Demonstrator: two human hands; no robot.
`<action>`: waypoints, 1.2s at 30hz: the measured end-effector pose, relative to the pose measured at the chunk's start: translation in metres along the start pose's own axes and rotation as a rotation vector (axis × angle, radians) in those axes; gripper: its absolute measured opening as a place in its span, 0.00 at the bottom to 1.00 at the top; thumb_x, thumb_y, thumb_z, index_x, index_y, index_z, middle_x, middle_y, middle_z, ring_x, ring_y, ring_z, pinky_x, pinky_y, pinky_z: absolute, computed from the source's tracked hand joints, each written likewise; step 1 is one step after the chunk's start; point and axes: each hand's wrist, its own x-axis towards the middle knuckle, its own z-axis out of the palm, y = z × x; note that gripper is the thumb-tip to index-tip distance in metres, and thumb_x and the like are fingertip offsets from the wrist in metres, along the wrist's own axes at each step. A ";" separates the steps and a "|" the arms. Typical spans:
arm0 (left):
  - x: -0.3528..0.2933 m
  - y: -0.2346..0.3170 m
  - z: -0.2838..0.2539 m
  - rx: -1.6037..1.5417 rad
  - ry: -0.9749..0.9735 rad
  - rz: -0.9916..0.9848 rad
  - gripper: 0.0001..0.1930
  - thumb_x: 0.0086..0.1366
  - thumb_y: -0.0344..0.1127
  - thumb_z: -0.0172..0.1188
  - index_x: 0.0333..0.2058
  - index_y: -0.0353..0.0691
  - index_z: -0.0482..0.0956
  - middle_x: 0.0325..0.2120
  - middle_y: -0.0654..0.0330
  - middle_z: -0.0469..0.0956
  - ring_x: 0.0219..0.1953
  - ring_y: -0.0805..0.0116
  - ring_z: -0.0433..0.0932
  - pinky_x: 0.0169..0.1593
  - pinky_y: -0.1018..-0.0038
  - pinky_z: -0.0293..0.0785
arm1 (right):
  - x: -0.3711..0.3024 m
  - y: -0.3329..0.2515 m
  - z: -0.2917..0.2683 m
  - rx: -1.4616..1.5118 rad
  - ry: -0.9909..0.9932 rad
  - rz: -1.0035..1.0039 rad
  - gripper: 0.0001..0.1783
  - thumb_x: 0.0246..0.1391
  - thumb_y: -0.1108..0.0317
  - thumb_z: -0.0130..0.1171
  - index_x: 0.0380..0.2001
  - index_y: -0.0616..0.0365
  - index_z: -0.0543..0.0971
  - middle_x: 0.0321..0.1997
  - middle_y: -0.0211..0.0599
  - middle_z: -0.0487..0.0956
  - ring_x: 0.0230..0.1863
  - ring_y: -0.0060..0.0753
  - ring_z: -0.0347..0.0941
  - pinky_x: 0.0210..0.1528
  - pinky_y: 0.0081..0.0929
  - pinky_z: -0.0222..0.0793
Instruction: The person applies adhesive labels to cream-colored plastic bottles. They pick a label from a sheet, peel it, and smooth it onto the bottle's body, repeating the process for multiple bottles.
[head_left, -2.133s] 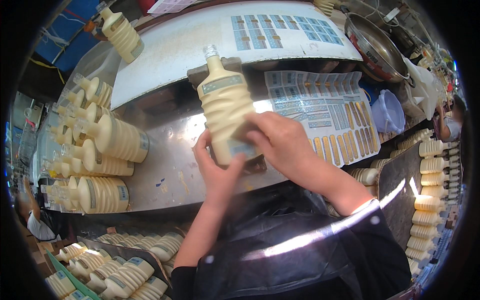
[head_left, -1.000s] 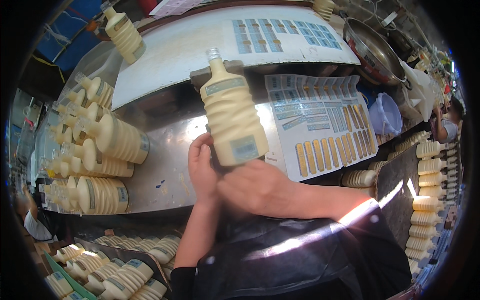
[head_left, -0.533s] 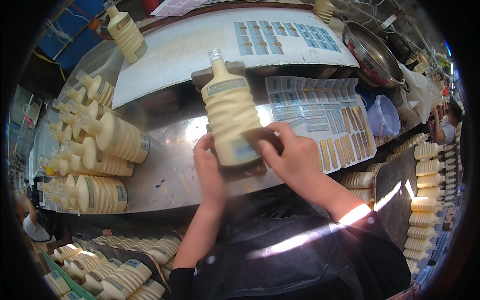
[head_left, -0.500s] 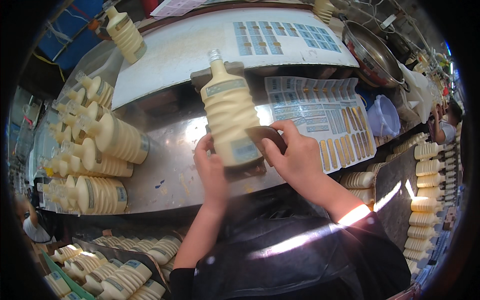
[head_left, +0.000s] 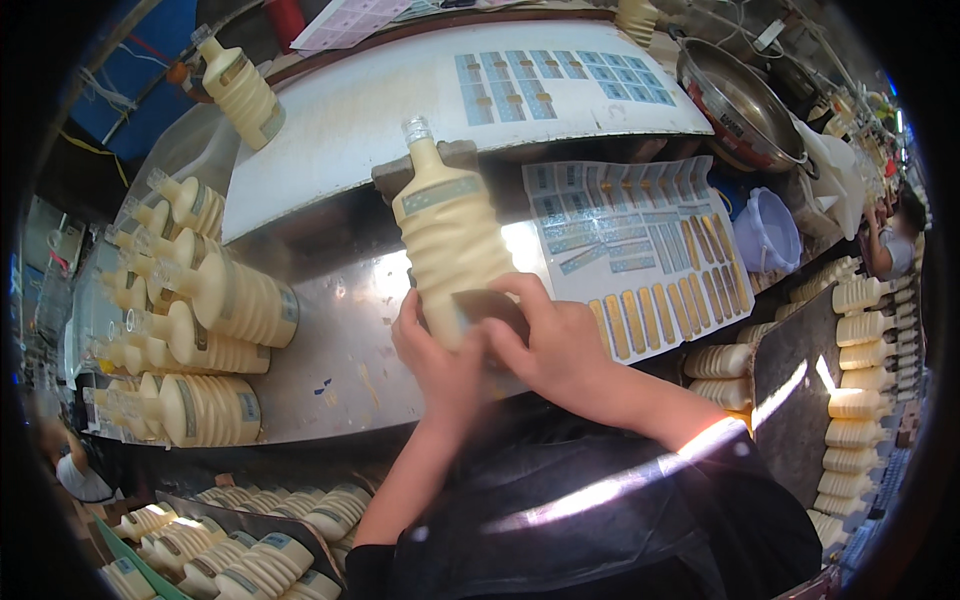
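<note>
A cream ribbed bottle [head_left: 450, 235] with a clear neck lies tilted on a dark support [head_left: 395, 178], neck pointing away from me. A grey-blue label strip [head_left: 441, 196] crosses its shoulder. My left hand [head_left: 440, 365] is closed round the bottle's lower left side, thumb toward its base. Between the thumb and fingers of my right hand [head_left: 560, 345] is a flat dark brown scraper [head_left: 490, 308], pressed against the bottle's lower front. Hands and scraper mostly hide the label there.
Cream bottles [head_left: 240, 300] are stacked at the left; one stands on the white board [head_left: 340, 130]. Label sheets [head_left: 640, 250] lie right of the bottle. Beyond are a purple bucket [head_left: 768, 235] and a metal pan [head_left: 745, 100]. More bottles [head_left: 265, 565] fill a crate at lower left.
My right hand has slid the scraper left and toward me across the bottle's lower front. My hands are now closer together, and the left has shifted toward the bottle's base.
</note>
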 end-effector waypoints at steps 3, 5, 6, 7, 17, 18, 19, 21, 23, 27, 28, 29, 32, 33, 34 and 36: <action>0.002 -0.006 -0.002 -0.135 -0.040 -0.063 0.42 0.68 0.44 0.61 0.72 0.30 0.52 0.64 0.45 0.59 0.67 0.53 0.59 0.72 0.58 0.52 | 0.017 0.020 0.000 -0.054 0.101 -0.040 0.20 0.62 0.62 0.64 0.55 0.52 0.75 0.31 0.50 0.84 0.31 0.58 0.83 0.34 0.47 0.78; 0.002 -0.015 0.000 -0.188 -0.050 -0.070 0.44 0.66 0.44 0.63 0.72 0.30 0.51 0.64 0.45 0.59 0.67 0.53 0.59 0.72 0.58 0.53 | 0.030 0.030 -0.007 -0.098 0.171 -0.081 0.19 0.62 0.64 0.64 0.55 0.52 0.77 0.35 0.50 0.85 0.35 0.57 0.83 0.38 0.45 0.78; 0.003 -0.016 0.000 -0.228 -0.052 -0.070 0.44 0.65 0.44 0.63 0.72 0.30 0.51 0.64 0.45 0.59 0.67 0.53 0.60 0.72 0.58 0.53 | 0.035 0.030 -0.009 -0.091 0.167 -0.118 0.19 0.61 0.67 0.65 0.54 0.53 0.77 0.36 0.49 0.85 0.36 0.55 0.83 0.38 0.44 0.78; 0.004 -0.017 0.000 -0.267 -0.058 -0.069 0.45 0.65 0.44 0.64 0.72 0.30 0.51 0.65 0.45 0.59 0.67 0.53 0.60 0.72 0.58 0.53 | 0.038 0.031 -0.010 -0.083 0.166 -0.151 0.19 0.60 0.69 0.65 0.54 0.53 0.78 0.37 0.48 0.85 0.36 0.54 0.83 0.39 0.43 0.78; 0.011 -0.033 -0.006 0.126 0.042 0.294 0.51 0.46 0.41 0.78 0.68 0.31 0.64 0.56 0.47 0.75 0.60 0.45 0.70 0.65 0.52 0.62 | 0.006 0.007 -0.006 -0.069 0.100 -0.812 0.13 0.46 0.71 0.67 0.39 0.55 0.82 0.38 0.36 0.83 0.35 0.39 0.83 0.35 0.34 0.77; 0.009 -0.030 -0.013 0.135 0.017 0.256 0.49 0.48 0.39 0.80 0.68 0.30 0.67 0.57 0.47 0.75 0.60 0.47 0.71 0.67 0.58 0.64 | 0.009 0.000 -0.014 -0.081 0.110 -0.665 0.11 0.49 0.71 0.66 0.39 0.55 0.82 0.39 0.38 0.84 0.36 0.40 0.83 0.36 0.35 0.77; 0.009 -0.022 -0.017 0.164 0.028 0.283 0.50 0.46 0.40 0.81 0.67 0.30 0.68 0.57 0.47 0.75 0.60 0.47 0.71 0.66 0.57 0.64 | 0.017 -0.004 -0.020 -0.092 0.117 -0.518 0.10 0.51 0.71 0.65 0.39 0.56 0.82 0.40 0.40 0.84 0.37 0.41 0.84 0.37 0.36 0.78; 0.011 -0.010 -0.019 0.224 0.053 0.342 0.52 0.43 0.41 0.83 0.66 0.28 0.69 0.57 0.48 0.75 0.60 0.47 0.71 0.66 0.57 0.64 | 0.056 -0.002 -0.016 0.299 0.331 -0.198 0.11 0.62 0.70 0.58 0.46 0.59 0.77 0.43 0.50 0.83 0.40 0.53 0.83 0.42 0.43 0.78; 0.011 0.008 -0.025 0.253 0.046 0.302 0.52 0.40 0.41 0.84 0.63 0.26 0.71 0.54 0.47 0.77 0.59 0.47 0.71 0.65 0.56 0.63 | 0.097 -0.003 -0.013 0.409 0.400 -0.110 0.15 0.61 0.71 0.56 0.50 0.61 0.75 0.47 0.52 0.82 0.50 0.57 0.80 0.52 0.46 0.75; 0.015 0.024 -0.022 0.270 0.059 0.331 0.46 0.41 0.44 0.83 0.58 0.28 0.74 0.46 0.49 0.79 0.53 0.48 0.73 0.60 0.55 0.62 | 0.121 -0.034 0.007 0.154 0.160 -0.247 0.18 0.59 0.76 0.51 0.53 0.61 0.75 0.49 0.52 0.81 0.52 0.58 0.77 0.58 0.44 0.71; 0.017 0.022 -0.021 0.264 0.104 0.375 0.43 0.41 0.46 0.82 0.56 0.31 0.76 0.41 0.51 0.80 0.48 0.49 0.75 0.56 0.56 0.63 | 0.125 -0.029 0.016 0.068 0.121 -0.247 0.18 0.60 0.75 0.50 0.53 0.60 0.75 0.50 0.52 0.80 0.53 0.59 0.76 0.59 0.44 0.71; 0.020 0.020 -0.020 0.257 0.148 0.420 0.41 0.41 0.47 0.81 0.53 0.34 0.78 0.37 0.53 0.81 0.44 0.49 0.77 0.52 0.57 0.64 | 0.126 -0.024 0.019 0.076 0.202 -0.213 0.18 0.60 0.75 0.50 0.54 0.60 0.75 0.51 0.52 0.80 0.53 0.59 0.76 0.59 0.45 0.71; 0.018 0.005 -0.022 0.106 0.088 0.365 0.37 0.44 0.46 0.80 0.53 0.36 0.79 0.40 0.52 0.82 0.46 0.48 0.77 0.53 0.57 0.67 | 0.119 0.004 0.024 0.128 0.370 -0.127 0.19 0.62 0.72 0.49 0.56 0.60 0.74 0.53 0.55 0.78 0.55 0.61 0.75 0.61 0.45 0.70; 0.015 -0.001 -0.023 0.101 0.040 0.314 0.41 0.45 0.45 0.81 0.56 0.34 0.77 0.45 0.50 0.80 0.51 0.48 0.75 0.57 0.57 0.67 | 0.116 0.019 0.023 0.196 0.403 -0.048 0.18 0.65 0.70 0.50 0.56 0.60 0.73 0.54 0.51 0.78 0.55 0.51 0.76 0.61 0.41 0.71; 0.012 -0.007 -0.023 0.089 -0.015 0.268 0.44 0.45 0.43 0.82 0.60 0.32 0.74 0.50 0.48 0.78 0.55 0.47 0.73 0.60 0.57 0.67 | 0.113 0.045 0.028 0.280 0.421 0.005 0.17 0.66 0.70 0.51 0.56 0.61 0.73 0.53 0.48 0.78 0.54 0.43 0.76 0.60 0.37 0.71; 0.010 -0.014 -0.020 0.067 -0.063 0.221 0.48 0.46 0.40 0.83 0.64 0.30 0.71 0.55 0.47 0.76 0.60 0.47 0.71 0.65 0.57 0.67 | 0.114 0.080 0.046 0.459 0.418 0.104 0.16 0.67 0.72 0.52 0.56 0.61 0.73 0.52 0.44 0.78 0.53 0.33 0.76 0.58 0.31 0.71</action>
